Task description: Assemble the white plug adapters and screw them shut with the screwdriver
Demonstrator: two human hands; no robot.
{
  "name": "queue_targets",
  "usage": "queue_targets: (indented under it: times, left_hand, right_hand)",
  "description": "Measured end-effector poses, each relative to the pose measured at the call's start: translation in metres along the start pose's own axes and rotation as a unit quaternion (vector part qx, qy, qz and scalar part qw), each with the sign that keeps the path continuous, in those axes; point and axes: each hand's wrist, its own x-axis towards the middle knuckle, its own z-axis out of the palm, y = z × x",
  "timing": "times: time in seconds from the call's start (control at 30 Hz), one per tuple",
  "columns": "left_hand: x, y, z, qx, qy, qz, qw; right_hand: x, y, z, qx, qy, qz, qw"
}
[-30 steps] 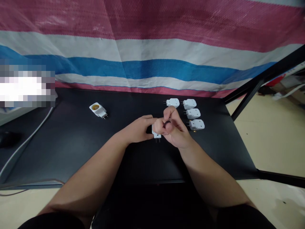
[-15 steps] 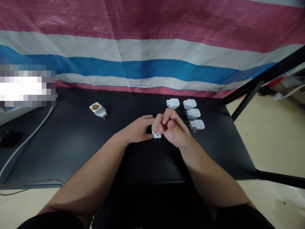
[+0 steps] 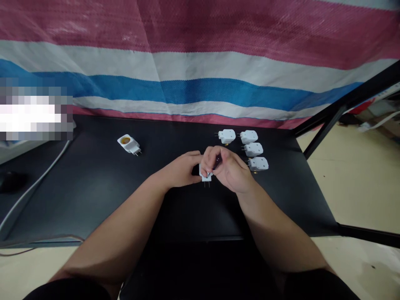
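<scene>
My left hand (image 3: pixel 185 168) is closed on the side of a white plug-in unit (image 3: pixel 205 179), whose two metal pins point toward me. Over that unit, my right hand (image 3: pixel 229 166) curls with its fingers bent and thumb in. Something small and dark shows between its fingers, too hidden to name. My right fingers cover much of the white unit, and whether they touch it I cannot tell. Beyond and to the right of my right hand lie several similar units, including one nearby (image 3: pixel 258 163), with two holes in the face and pins pointing left.
Alone on the left of the black table (image 3: pixel 103 187) lies another white unit (image 3: pixel 128 144) with a round amber-brown face. A dark mouse (image 3: pixel 12 181) and a pale cable (image 3: pixel 40 177) are at far left. A striped sheet (image 3: pixel 193 89) hangs behind; a black frame (image 3: pixel 343 102) stands right.
My right hand has turned slightly over the unit, its thumb and fingers shifting and its knuckles dropping a little. The left hand and the unit stay in place.
</scene>
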Motion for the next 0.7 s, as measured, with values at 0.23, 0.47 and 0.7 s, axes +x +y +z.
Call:
queue_targets:
  times: [0.23,0.47,0.7]
  left_hand:
    - [0.000,0.000,-0.001,0.045,-0.010,-0.011,0.999]
    - [0.000,-0.008,-0.003,0.140,0.110,-0.091,0.980]
    - [-0.001,-0.014,-0.006,0.120,0.268,-0.168,0.941]
  right_hand:
    - [0.003,-0.019,0.004,0.008,0.126,0.027,0.992]
    - [0.010,-0.011,-0.013,0.015,0.221,0.042,0.974]
    - [0.006,0.020,-0.013,-0.121,0.148,0.231,0.954]
